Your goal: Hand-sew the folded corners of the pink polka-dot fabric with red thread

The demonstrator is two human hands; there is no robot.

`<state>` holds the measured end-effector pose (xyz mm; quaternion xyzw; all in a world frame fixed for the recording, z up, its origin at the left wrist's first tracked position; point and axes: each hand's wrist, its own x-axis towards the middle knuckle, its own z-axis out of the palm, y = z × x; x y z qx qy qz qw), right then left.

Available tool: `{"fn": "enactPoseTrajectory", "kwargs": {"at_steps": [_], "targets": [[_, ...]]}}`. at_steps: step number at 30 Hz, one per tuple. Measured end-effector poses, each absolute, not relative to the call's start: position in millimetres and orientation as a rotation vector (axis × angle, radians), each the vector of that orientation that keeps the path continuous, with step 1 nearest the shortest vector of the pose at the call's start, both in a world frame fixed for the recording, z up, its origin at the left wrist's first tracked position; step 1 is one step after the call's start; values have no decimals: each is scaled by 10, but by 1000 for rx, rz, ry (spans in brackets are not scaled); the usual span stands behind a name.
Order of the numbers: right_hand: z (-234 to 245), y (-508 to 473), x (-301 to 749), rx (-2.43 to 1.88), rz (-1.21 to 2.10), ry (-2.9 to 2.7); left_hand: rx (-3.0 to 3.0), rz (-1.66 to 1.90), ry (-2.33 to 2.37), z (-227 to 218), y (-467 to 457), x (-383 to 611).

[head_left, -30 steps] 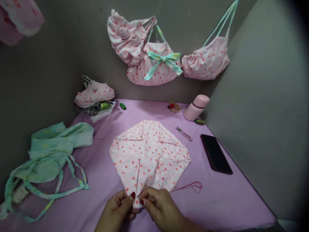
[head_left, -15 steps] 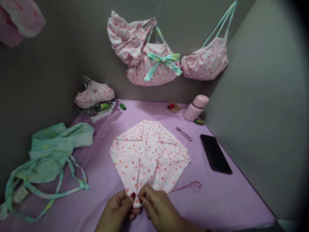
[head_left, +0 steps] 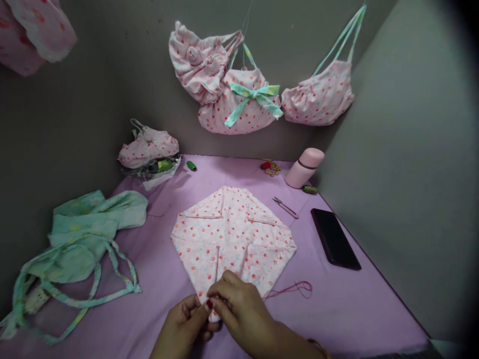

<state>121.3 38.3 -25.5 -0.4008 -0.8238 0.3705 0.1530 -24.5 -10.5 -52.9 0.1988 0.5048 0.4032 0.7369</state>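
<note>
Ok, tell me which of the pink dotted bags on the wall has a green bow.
The middle bag: a mint-green bow is tied across its front. The left bag shows fabric rosettes instead, and the right bag is plain.

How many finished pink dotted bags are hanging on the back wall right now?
3: one with a fabric rose on the left, one with a mint bow in the middle overlapping it, one with long mint straps on the right. More could hang out of frame.

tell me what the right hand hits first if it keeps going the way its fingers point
The right hand points up-left over the pink cloth, which it already pinches together with the left hand. Beyond the cloth, probably the green fabric, though depth is unclear.
</note>
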Motion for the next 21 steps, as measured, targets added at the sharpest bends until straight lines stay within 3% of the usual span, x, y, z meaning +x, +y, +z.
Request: {"fn": "enactPoseTrajectory", "kwargs": {"at_steps": [6, 12, 21], "targets": [[-274, 370, 1116, -1015, 1168, -2068, 460, 872, 1118, -501, -81, -236], [-108, 543, 1242, -1040, 1765, -1195, 442, 849, 1193, -476, -95, -243], [710, 1126, 2186, -918, 935, -703, 428, 832, 1226, -453, -95, -246]]}}
